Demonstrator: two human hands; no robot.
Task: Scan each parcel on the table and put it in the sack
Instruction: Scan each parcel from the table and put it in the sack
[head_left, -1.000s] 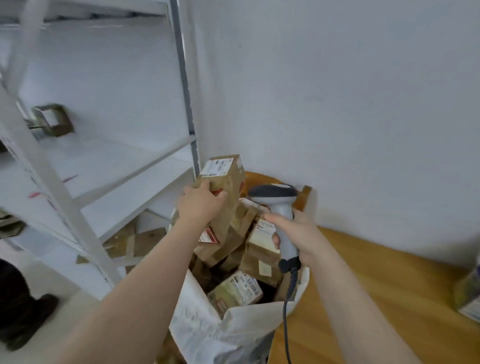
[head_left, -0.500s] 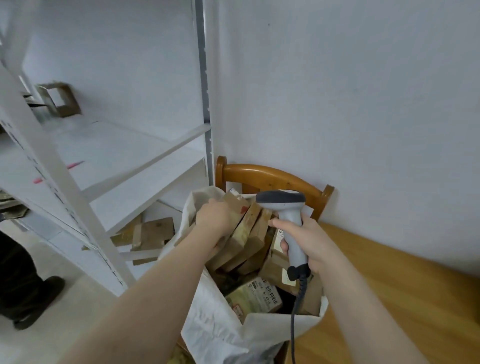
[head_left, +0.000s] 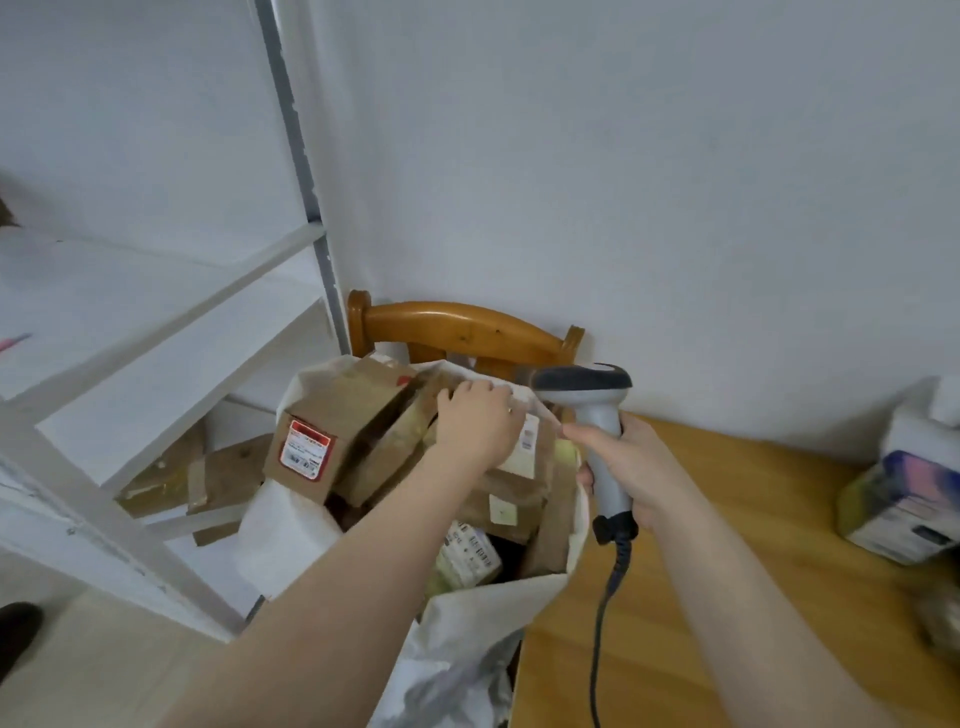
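Note:
A white sack (head_left: 291, 530) stands open beside the table, stuffed with several brown cardboard parcels. One brown parcel with a red-and-white label (head_left: 322, 436) lies tilted at the sack's left rim. My left hand (head_left: 478, 421) is over the sack just right of that parcel, its fingers relaxed and resting on the parcels below, holding nothing. My right hand (head_left: 639, 467) grips the handle of a grey barcode scanner (head_left: 587, 384), upright at the sack's right rim with its cable hanging down. A blurred parcel (head_left: 904, 499) sits on the wooden table (head_left: 727, 571) at the far right.
A wooden chair back (head_left: 457, 327) stands behind the sack against the white wall. A white metal shelf rack (head_left: 156, 338) fills the left, with flat cardboard pieces (head_left: 208, 478) under its lowest shelf. A dark shoe (head_left: 15, 623) shows at the floor's left edge.
My left hand lowered the labelled parcel into the sack, let go of it and shifted right onto the other parcels. The view swung right, bringing the table parcel into sight.

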